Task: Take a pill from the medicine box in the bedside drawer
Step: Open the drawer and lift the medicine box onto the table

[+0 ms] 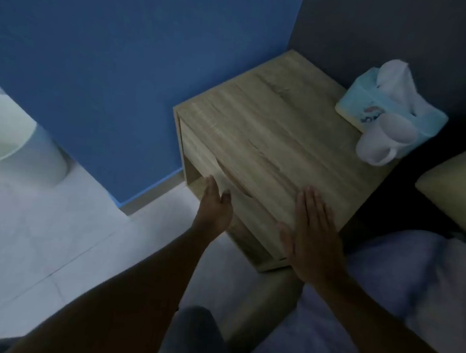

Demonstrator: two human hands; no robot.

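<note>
Nothing can be read; the tissue pack (390, 105) bears a printed mark (too blurred to decipher).

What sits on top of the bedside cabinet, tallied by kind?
Tissue box: 1
White mug: 1
Hand resting flat, the right hand: 1
Total: 3
The left hand is at the drawer front, not on top.
</note>
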